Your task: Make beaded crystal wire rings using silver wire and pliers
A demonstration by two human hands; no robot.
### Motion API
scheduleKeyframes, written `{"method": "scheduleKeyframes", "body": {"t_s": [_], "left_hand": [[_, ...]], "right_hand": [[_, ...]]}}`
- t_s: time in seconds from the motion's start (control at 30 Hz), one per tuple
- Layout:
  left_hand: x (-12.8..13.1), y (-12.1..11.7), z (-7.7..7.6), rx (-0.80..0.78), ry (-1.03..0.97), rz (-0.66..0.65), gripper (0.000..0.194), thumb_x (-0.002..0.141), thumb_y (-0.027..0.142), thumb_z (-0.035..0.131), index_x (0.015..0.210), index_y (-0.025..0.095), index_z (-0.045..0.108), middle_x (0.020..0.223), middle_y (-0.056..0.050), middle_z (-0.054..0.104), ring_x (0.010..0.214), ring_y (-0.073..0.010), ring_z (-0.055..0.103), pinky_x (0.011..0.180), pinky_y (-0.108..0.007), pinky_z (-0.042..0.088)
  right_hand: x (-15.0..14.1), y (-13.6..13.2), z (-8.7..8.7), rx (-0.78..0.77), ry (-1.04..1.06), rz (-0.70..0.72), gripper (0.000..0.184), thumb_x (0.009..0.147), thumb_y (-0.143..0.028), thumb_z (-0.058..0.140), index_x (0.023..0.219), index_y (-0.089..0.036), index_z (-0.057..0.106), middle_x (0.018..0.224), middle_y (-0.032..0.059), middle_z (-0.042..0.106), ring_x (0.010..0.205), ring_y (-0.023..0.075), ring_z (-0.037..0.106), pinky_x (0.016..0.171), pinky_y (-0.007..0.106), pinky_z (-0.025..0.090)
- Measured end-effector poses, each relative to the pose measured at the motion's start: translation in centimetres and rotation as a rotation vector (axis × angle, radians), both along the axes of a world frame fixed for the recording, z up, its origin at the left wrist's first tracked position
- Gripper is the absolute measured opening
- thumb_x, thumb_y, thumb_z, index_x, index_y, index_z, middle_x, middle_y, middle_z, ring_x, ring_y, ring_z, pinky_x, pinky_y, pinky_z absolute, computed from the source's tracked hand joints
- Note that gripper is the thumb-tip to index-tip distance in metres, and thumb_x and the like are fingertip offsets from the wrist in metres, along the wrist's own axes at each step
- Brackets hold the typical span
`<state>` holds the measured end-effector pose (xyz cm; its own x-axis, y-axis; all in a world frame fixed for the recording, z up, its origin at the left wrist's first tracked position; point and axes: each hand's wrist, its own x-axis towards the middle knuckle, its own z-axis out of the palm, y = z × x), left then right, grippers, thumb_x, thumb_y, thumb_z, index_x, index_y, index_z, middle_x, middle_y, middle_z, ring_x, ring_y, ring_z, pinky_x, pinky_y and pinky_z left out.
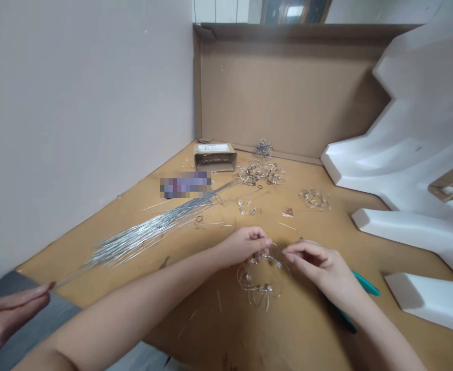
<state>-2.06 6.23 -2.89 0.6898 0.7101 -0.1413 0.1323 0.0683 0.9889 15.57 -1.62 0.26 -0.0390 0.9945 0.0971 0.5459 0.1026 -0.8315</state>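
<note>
My left hand [245, 246] and my right hand [319, 265] meet over the brown table, both pinching a looped wire piece strung with clear beads [261, 281]. The left fingers grip its top edge. The right fingertips pinch the wire a little to the right. The loops hang below and between the hands, resting on the table. A teal-handled tool [365, 283] lies under my right wrist, mostly hidden.
A bundle of straight silver wires [149, 234] lies to the left; another person's hand [5, 314] touches its near end. Bead-and-ring piles [261, 172], a small cardboard box [215, 156], a cardboard wall [288, 93] and white foam blocks [415, 149] ring the table [307, 330].
</note>
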Motion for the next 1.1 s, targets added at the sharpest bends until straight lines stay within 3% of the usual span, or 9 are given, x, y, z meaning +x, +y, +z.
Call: {"method": "scheduleKeyframes", "body": {"t_s": [0.53,0.77,0.87,1.0,1.03,1.1], "left_hand": [[0.2,-0.4,0.2,-0.028,-0.009,0.012,0.028,0.074,0.043,0.053,0.076,0.015,0.049,0.070,0.001,0.057,0.049,-0.0049,0.048,0.037,-0.015,0.033],[0.2,-0.6,0.6,0.004,0.049,-0.041,0.028,0.075,0.042,0.051,0.074,0.015,0.050,0.066,0.002,0.055,0.049,-0.0056,0.047,0.041,-0.017,0.036],[0.0,-0.7,1.1,0.149,0.096,-0.043,0.027,0.078,0.041,0.047,0.076,0.015,0.052,0.068,0.000,0.056,0.054,-0.0068,0.047,0.050,-0.019,0.040],[-0.6,-1.5,2.8,0.615,0.132,0.152,0.021,0.080,0.034,0.048,0.091,0.018,0.056,0.084,-0.002,0.057,0.070,-0.0102,0.050,0.065,-0.023,0.041],[-0.6,-1.8,3.3,0.715,0.105,0.149,0.021,0.079,0.031,0.049,0.095,0.018,0.055,0.090,-0.002,0.057,0.076,-0.0109,0.051,0.070,-0.024,0.041],[-0.7,-2.3,4.1,0.772,0.083,0.058,0.024,0.081,0.028,0.047,0.102,0.020,0.053,0.095,-0.002,0.058,0.075,-0.0096,0.051,0.069,-0.022,0.041]], "right_hand": [[-0.2,-0.1,0.1,-0.011,-0.099,0.056,0.021,0.075,-0.037,0.053,0.076,-0.020,0.064,0.072,0.0038,0.062,0.066,0.0151,0.053,0.061,0.026,0.041],[-0.1,-0.3,0.6,-0.150,-0.002,0.067,0.027,0.074,-0.044,0.053,0.076,-0.020,0.064,0.063,0.0001,0.058,0.057,0.0116,0.047,0.053,0.024,0.037],[0.1,-0.2,0.7,-0.212,0.081,0.009,0.031,0.070,-0.049,0.055,0.076,-0.020,0.064,0.058,-0.0018,0.054,0.051,0.0097,0.042,0.048,0.022,0.035],[-0.1,-0.2,0.8,-0.218,0.129,-0.025,0.033,0.067,-0.050,0.058,0.076,-0.019,0.064,0.054,-0.0022,0.051,0.049,0.0093,0.041,0.047,0.022,0.034],[-0.1,-0.2,0.8,-0.213,0.142,-0.018,0.033,0.067,-0.049,0.059,0.075,-0.018,0.064,0.053,-0.0025,0.050,0.049,0.0092,0.041,0.047,0.022,0.034],[-0.3,-0.2,0.9,-0.207,0.175,0.009,0.031,0.066,-0.048,0.060,0.074,-0.018,0.064,0.054,-0.0029,0.050,0.049,0.0086,0.040,0.047,0.022,0.034]]}}
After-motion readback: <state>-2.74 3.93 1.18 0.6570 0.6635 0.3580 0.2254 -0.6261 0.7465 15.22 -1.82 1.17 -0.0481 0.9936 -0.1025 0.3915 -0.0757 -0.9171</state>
